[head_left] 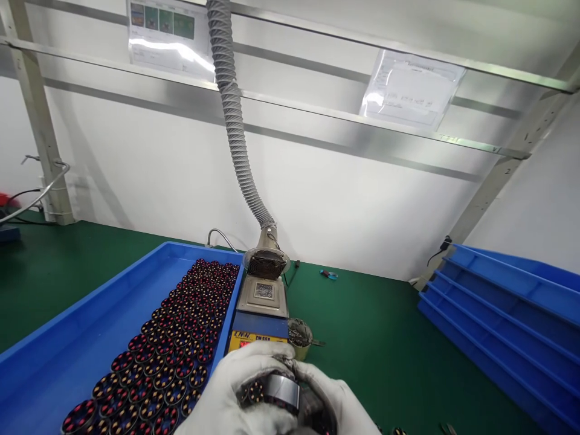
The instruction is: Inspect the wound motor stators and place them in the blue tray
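My two gloved hands meet at the bottom middle of the view. My left hand (226,389) has its fingers curled around a black ring part (281,391) with a shiny outer band and small yellow dots inside. My right hand (339,396) is closed from the other side, around dark ring-shaped parts partly hidden by its fingers. Dark stains mark the glove fingertips. To the left, a blue tray (49,323) bears many similar black rings (154,362) with red or yellow dots inside. Just beyond my hands stands a solder pot (263,296) with a square heated top.
A grey fume hose (235,121) hangs down to a hood (266,261) over the pot. Beside the pot is a dirty metal cup (299,335) with a handle. Small cutters (328,275) lie on the green tabletop (362,326). Stacked blue trays (507,320) stand at right.
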### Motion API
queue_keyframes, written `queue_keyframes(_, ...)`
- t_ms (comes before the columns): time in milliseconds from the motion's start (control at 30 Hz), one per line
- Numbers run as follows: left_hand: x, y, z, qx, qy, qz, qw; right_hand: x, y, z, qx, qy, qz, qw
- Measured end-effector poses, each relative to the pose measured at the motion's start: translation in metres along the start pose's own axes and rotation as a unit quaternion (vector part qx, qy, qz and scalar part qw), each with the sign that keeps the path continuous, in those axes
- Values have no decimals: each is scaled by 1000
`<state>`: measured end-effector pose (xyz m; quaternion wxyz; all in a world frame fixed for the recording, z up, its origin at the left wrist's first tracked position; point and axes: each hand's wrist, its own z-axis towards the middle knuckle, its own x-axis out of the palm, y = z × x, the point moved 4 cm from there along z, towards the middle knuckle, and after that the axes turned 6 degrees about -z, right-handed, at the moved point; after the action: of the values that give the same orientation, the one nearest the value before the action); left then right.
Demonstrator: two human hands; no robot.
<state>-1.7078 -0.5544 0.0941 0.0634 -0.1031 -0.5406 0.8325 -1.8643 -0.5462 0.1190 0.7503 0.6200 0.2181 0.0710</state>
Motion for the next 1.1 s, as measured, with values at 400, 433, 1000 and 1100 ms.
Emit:
queue_keyframes(400, -7, -16, 6, 242, -26, 212, 946, 27, -13, 28, -98, -188, 257, 943)
queue_keyframes(433, -6, -20, 7, 254, -31, 264, 930, 27, -10, 25, -94, -210, 241, 943)
queue_keyframes(1000, 6, -57, 7, 353, -25, 268, 896, 4, -16, 23, -139, -248, 345, 894)
queue_keyframes(1100, 5, -47, 7, 243, -10, 176, 954, -3, -7, 17, -151, -225, 290, 918)
